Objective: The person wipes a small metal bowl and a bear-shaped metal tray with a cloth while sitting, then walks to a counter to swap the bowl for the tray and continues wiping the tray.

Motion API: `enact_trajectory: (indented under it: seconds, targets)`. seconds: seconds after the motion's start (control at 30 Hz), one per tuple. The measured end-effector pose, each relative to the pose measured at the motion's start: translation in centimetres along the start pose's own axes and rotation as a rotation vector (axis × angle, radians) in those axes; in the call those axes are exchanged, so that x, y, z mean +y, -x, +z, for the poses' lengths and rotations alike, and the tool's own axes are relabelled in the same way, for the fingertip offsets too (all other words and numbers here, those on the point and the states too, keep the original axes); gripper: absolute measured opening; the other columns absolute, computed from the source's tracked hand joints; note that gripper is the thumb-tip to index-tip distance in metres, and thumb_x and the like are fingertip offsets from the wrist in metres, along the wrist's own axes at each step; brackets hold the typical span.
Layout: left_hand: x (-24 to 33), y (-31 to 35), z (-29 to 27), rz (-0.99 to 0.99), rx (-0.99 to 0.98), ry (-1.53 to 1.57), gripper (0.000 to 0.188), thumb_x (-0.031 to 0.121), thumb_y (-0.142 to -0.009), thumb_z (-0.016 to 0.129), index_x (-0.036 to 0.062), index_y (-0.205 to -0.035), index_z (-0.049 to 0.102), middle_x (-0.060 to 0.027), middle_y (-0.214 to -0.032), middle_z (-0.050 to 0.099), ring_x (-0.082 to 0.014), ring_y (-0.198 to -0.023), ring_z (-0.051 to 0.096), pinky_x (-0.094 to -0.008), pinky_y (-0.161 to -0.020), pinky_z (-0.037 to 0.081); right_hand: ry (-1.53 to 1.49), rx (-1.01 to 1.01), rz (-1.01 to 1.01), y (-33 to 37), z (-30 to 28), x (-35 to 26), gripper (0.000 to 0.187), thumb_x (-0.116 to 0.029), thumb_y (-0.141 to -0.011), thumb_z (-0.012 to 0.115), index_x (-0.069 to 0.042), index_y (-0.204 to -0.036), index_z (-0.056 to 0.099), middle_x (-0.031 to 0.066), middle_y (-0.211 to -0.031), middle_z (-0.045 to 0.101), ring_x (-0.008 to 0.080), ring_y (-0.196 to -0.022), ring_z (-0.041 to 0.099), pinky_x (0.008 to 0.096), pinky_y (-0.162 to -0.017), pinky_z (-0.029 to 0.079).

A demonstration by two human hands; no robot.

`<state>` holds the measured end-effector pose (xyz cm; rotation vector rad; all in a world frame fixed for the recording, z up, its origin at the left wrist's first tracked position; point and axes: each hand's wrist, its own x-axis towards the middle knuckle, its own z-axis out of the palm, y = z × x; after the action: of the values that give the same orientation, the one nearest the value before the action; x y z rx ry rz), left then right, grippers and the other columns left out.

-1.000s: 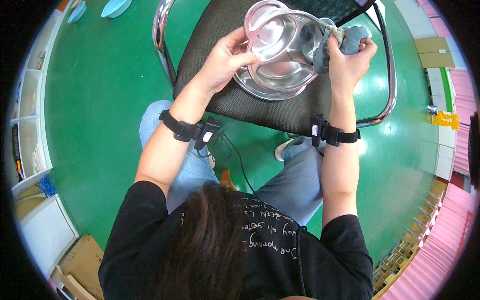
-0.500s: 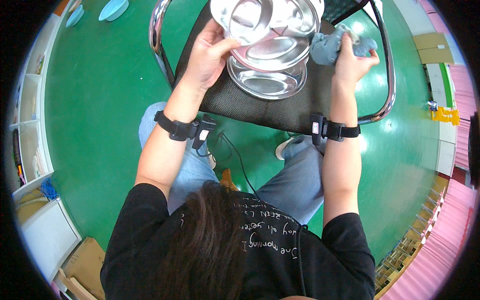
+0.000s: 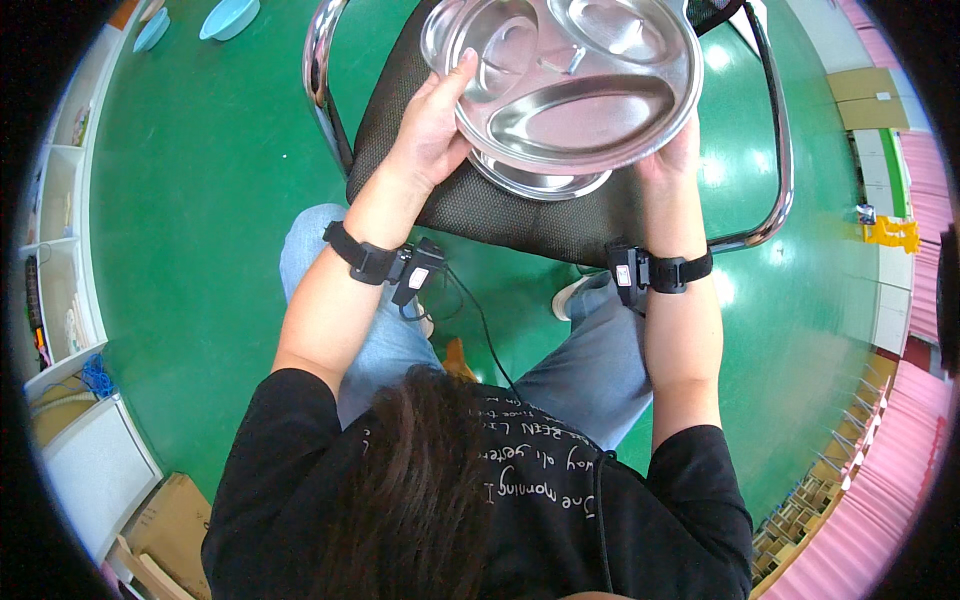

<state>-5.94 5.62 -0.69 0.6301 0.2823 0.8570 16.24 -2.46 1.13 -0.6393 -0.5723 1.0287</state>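
A round stainless-steel divided plate (image 3: pixel 585 118) is held up over the chair seat, its compartments facing me. My left hand (image 3: pixel 430 135) grips the plate's left edge, thumb on the upper face and fingers tucked beneath. My right hand (image 3: pixel 675 158) is behind the plate's lower right rim; its fingers are hidden, and the blue-grey cloth is out of sight. Below the held plate, part of another metal plate (image 3: pixel 545 186) shows on the black mesh chair seat (image 3: pixel 560 228). A further shiny metal rim (image 3: pixel 434 40) peeks out at the held plate's upper left.
Chrome armrests curve along both sides of the chair, the right one (image 3: pixel 784 150) close to my right arm. Light-blue basins (image 3: pixel 230 20) stand on the green floor (image 3: pixel 200 250) at the far left. White shelves (image 3: pixel 62 200) line the left side. A thin black cable (image 3: pixel 483 325) hangs between my legs.
The held plate has moved right and now covers more of the plate below. My right hand, which held the blue-grey cloth out to the right, has gone behind the plate, hiding the cloth.
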Motion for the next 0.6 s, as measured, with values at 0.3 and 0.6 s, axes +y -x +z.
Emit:
enact_trajectory:
  seconds: [0.3,0.6]
  targets:
    - [-2.4,0.6,0.2,-0.049,0.037,-0.244,0.033,0.025,-0.095,0.057,0.0031,-0.119,0.055,-0.0069,-0.107,0.063,-0.0139,-0.094,0.062,-0.0303,-0.079,0.054,0.206,-0.106,0.064,4.5,3.5,0.3,0.035,-0.029,-0.096,0.051,-0.004,-0.121,0.057,0.0091,-0.117,0.061,0.0221,-0.108,0.058,0.0373,-0.095,0.047]
    - [-0.5,-0.1,-0.9,0.196,0.042,-0.197,0.025,0.017,-0.091,0.062,0.0068,-0.114,0.061,-0.0067,-0.108,0.065,-0.0169,-0.097,0.063,-0.0337,-0.086,0.053,0.285,-0.077,0.075,2.5,3.8,1.7,0.036,-0.03,-0.095,0.053,-0.005,-0.12,0.057,0.0088,-0.116,0.062,0.022,-0.107,0.059,0.0373,-0.095,0.047]
